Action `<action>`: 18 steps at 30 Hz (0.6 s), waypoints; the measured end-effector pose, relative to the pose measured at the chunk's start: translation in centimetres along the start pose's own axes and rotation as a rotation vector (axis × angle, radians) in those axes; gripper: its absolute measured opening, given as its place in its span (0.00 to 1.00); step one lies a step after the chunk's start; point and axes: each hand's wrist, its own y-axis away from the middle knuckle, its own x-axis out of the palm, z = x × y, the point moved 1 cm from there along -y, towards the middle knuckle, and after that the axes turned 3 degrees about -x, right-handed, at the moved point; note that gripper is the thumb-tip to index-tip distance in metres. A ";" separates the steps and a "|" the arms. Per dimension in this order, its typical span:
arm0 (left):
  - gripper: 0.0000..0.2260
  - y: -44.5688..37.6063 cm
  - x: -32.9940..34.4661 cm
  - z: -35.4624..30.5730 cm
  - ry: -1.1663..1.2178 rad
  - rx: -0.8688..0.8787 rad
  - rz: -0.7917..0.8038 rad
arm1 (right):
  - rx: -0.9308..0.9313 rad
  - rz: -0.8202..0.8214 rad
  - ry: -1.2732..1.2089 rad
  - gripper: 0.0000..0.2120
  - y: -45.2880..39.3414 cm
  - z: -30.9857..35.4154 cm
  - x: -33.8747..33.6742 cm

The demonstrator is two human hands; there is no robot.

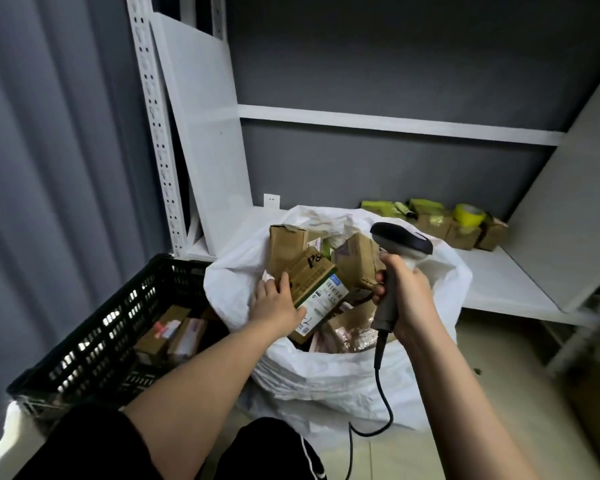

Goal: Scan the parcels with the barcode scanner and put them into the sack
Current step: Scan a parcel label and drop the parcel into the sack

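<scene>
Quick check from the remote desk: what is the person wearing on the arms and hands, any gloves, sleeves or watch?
Nothing: the left hand and right hand are bare, with no gloves, rings or watch. Both forearms are uncovered, no sleeves in view. Dark trousers with a white side stripe show below.

Parcel storeroom; bare white metal shelving (395, 124); crate (94, 337) of boxes; full sack (326, 375); tape roll (469, 213)

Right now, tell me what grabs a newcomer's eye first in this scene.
At centre, the left hand holds a labelled cardboard parcel over the open white sack, which is already full of boxes. Right beside it, the right hand grips the corded barcode scanner above the sack's mouth. At lower left, a black crate holds more parcels.
</scene>
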 end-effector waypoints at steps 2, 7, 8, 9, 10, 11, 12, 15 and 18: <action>0.37 -0.3 -1.2 -0.3 -0.148 -0.012 0.014 | 0.008 0.019 0.030 0.07 -0.1 -0.5 0.3; 0.30 -1.0 -5.6 1.2 -0.034 -0.023 0.040 | 0.030 0.148 0.078 0.08 0.7 -1.7 2.4; 0.27 -0.9 -6.3 1.8 0.028 -0.021 0.025 | 0.038 0.178 0.084 0.08 1.0 -1.8 3.1; 0.23 -0.8 -7.1 2.8 0.072 -0.024 -0.002 | 0.052 0.211 0.087 0.07 1.4 -2.0 4.0; 0.20 -0.6 -8.0 3.7 0.101 -0.033 -0.040 | 0.066 0.243 0.090 0.06 1.8 -2.1 4.8; 0.17 -0.4 -8.8 5.1 0.120 -0.057 -0.084 | 0.083 0.284 0.094 0.05 2.2 -2.5 5.9; 0.15 -0.2 -9.6 6.5 0.129 -0.084 -0.125 | 0.096 0.324 0.092 0.06 2.6 -2.8 6.9; 0.12 0.1 -11.3 11.9 0.147 -0.194 -0.231 | 0.141 0.428 0.094 0.08 3.8 -4.5 10.9; 0.10 0.6 -11.6 18.0 0.131 -0.308 -0.250 | 0.191 0.541 0.123 0.04 4.7 -7.2 15.7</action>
